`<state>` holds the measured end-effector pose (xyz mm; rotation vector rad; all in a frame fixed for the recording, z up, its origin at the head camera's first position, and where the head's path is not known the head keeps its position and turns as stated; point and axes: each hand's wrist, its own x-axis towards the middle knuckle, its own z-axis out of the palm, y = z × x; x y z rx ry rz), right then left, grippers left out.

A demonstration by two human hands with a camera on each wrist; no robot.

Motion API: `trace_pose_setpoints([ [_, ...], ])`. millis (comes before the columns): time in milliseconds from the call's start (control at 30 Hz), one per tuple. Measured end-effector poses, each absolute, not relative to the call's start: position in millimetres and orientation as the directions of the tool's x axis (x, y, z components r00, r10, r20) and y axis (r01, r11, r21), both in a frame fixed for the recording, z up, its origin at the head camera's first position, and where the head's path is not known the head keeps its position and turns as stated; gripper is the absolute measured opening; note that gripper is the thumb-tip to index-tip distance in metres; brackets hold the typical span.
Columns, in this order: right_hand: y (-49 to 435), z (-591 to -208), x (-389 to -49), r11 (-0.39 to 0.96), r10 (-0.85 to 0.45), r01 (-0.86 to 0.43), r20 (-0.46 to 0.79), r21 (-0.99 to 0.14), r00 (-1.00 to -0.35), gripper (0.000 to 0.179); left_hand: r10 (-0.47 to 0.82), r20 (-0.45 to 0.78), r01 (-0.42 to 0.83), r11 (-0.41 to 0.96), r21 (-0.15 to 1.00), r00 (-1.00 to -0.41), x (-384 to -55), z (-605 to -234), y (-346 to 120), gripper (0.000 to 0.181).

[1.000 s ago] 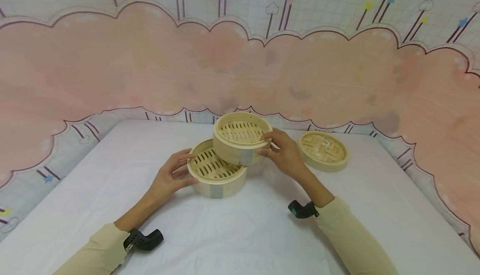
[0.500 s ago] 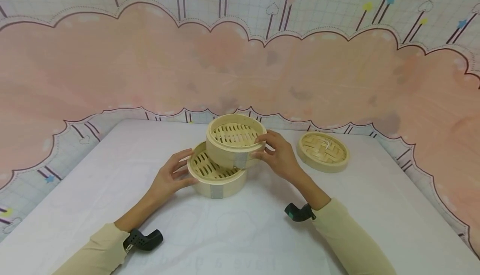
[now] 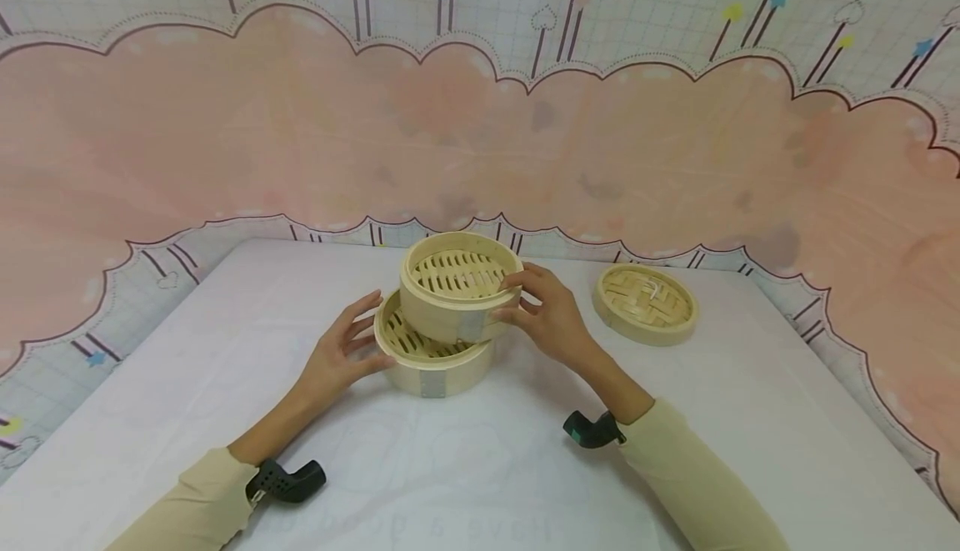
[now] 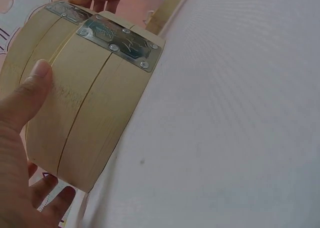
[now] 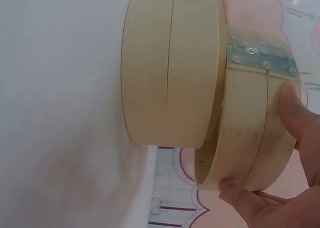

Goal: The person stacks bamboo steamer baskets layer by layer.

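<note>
Two round bamboo steamer baskets with slatted floors overlap at the middle of the table in the head view. The lower steamer basket (image 3: 433,380) stands on the white cloth, a metal plate on its front wall. My left hand (image 3: 341,347) holds its left side, thumb (image 4: 32,90) on the wall near the rim and fingers spread around the far side. The upper steamer basket (image 3: 450,313) sits over the lower one, offset to the back and right, its right part jutting past the rim. My right hand (image 3: 551,313) grips its right edge, thumb (image 5: 295,105) on the wall near the metal plate.
A woven bamboo lid (image 3: 647,305) lies on the table to the right of the right hand. Behind the white-covered table (image 3: 480,468) hangs a printed pink backdrop (image 3: 480,134). Both wrists wear black camera mounts (image 3: 288,482).
My right hand has carried the upper steamer basket left and slightly down, so it covers more of the lower one. The left hand and lower basket have stayed nearly still.
</note>
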<state>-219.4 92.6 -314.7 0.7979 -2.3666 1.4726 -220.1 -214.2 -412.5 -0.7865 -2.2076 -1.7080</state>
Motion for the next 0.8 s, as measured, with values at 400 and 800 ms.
trace_pose_setpoints([
  [400,91.6,-343.3,-244.1,0.335,-0.328,-0.545,0.447,-0.769,-0.832,0.034,0.217,0.564,0.604,0.271,0.749,-0.797,-218.4,-408.7,-211.4,0.105],
  [800,86.5,-345.7,-241.6,0.333,-0.344,-0.549,0.443,-0.767,-0.828,0.030,0.215,0.594,0.632,0.253,0.733,-0.775,-214.8,-405.5,-208.7,0.112],
])
